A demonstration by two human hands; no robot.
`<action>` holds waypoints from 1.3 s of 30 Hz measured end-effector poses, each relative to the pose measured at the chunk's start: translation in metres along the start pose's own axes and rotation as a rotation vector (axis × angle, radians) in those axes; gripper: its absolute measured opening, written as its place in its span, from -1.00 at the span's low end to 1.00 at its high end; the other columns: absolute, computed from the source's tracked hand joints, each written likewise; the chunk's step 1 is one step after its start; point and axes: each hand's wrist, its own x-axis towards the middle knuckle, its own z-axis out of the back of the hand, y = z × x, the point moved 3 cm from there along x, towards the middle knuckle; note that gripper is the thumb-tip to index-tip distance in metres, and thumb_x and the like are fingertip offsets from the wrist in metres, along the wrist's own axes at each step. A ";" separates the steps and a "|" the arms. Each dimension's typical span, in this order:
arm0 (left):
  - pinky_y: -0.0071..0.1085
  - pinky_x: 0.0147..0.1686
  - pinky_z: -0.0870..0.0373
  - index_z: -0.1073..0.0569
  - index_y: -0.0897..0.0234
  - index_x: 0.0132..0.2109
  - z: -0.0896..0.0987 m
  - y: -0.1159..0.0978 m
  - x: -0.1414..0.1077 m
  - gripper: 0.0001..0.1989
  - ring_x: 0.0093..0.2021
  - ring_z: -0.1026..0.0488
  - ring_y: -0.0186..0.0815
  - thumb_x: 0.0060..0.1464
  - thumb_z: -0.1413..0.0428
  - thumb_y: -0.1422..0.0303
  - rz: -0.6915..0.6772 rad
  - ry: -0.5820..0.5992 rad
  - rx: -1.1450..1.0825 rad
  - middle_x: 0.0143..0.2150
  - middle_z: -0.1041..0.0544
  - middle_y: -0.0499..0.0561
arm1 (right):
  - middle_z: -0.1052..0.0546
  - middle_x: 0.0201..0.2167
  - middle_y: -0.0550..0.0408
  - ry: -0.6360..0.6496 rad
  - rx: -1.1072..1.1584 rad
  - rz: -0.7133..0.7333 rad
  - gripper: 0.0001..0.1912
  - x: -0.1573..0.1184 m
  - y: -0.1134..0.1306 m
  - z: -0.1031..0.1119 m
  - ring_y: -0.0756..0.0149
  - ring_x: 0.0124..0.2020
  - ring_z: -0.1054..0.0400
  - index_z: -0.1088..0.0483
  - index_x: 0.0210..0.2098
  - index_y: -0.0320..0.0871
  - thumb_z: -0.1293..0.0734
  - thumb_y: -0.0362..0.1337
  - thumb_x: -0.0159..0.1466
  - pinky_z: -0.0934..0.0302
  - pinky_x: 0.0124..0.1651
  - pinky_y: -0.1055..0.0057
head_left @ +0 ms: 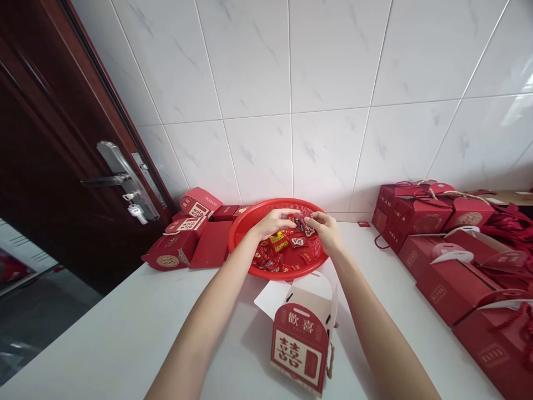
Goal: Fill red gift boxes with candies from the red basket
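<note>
Both hands are over a round red plastic basket (238, 236) of wrapped candies (270, 258). My left hand (277, 223) has its fingers closed on a small dark-and-red wrapped candy (298, 224). Pinched in my right hand (327, 229) is a red wrapped candy with white print (308, 226), close beside the other one. Beneath them a yellow wrapped candy (278, 241) lies among the red ones. In front of the basket, between my forearms, stands a red and white gift box (300, 339) with its top flaps open and a rope handle at its right side.
Red gift boxes (420, 219) line the right side of the white table (162, 333), beside a pile of red ribbons (510, 233). More red boxes (170, 247) stand at the left, near a dark door (50, 128) with keys (135, 209) in its lock. A tiled wall (328, 150) rises behind.
</note>
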 end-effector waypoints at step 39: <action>-0.36 -0.13 -0.30 -0.57 0.17 -0.07 -0.057 -0.048 -0.159 -0.71 0.01 -0.43 -0.11 0.02 -0.15 0.40 0.124 0.355 1.043 -0.08 -0.53 0.03 | -0.51 -0.47 0.16 0.277 0.060 0.046 -0.72 -0.031 0.077 -0.015 0.37 -0.45 -0.34 -0.42 -0.52 -0.13 -0.55 -0.13 -0.02 -0.24 -0.38 0.41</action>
